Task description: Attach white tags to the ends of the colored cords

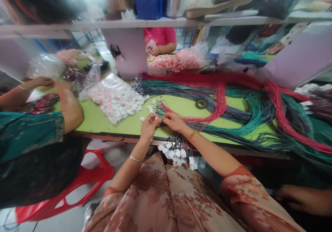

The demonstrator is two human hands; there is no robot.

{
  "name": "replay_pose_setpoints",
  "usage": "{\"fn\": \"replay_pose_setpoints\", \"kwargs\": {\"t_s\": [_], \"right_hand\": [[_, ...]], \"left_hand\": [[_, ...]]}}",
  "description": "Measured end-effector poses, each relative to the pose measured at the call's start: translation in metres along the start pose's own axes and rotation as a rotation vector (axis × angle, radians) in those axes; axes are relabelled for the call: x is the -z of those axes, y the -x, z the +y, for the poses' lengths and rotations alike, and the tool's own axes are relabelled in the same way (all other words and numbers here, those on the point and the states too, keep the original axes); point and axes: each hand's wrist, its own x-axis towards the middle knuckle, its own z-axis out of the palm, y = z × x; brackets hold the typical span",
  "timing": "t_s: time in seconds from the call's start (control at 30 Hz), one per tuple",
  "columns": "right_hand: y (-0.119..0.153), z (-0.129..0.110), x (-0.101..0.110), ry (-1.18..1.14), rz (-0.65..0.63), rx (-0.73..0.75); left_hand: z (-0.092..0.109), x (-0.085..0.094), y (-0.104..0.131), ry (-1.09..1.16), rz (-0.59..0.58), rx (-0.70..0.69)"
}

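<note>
Near the front edge of the green tabletop, my left hand (149, 125) pinches a small white connector. Close against it on the right, my right hand (173, 121) is closed at the wire ends by the connector; what exactly its fingertips grip is too small to tell. Red and green wires (167, 109) with metal tips lie just behind both hands. A few loose white connectors (149, 109) rest behind my left hand. Below my right hand, a bunch of wired white connectors (177, 153) hangs at the table edge.
A clear bag of white connectors (116, 100) lies left. Long red wire bundles (202, 79) and green ones (254, 116) stretch right, near a black tape roll (200, 103). Co-workers sit left and opposite. A shelf (109, 24) crosses above; a red stool (97, 176) stands lower left.
</note>
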Motion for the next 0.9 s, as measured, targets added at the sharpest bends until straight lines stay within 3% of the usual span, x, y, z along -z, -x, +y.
{"fn": "replay_pose_setpoints", "kwargs": {"t_s": [0.13,0.27,0.43,0.63,0.8,0.9], "right_hand": [[-0.003,0.003,-0.002,-0.086,0.01,-0.082],[-0.002,0.002,-0.001,0.026,0.026,0.015],[0.002,-0.002,0.002,0.107,0.025,0.129],[0.004,-0.006,0.003,0.1,0.027,0.052],[0.006,-0.011,0.008,0.239,0.029,0.208],[0.005,-0.01,0.007,0.286,0.023,0.223]], "left_hand": [[-0.004,-0.005,0.0,0.118,0.068,-0.002],[-0.006,-0.005,-0.003,0.189,0.089,-0.037],[-0.002,-0.003,-0.004,0.272,0.044,0.028],[-0.001,0.001,-0.003,0.314,0.013,0.074],[-0.003,0.006,-0.007,0.29,-0.016,0.118],[-0.006,0.005,-0.007,0.29,-0.022,0.124]]}}
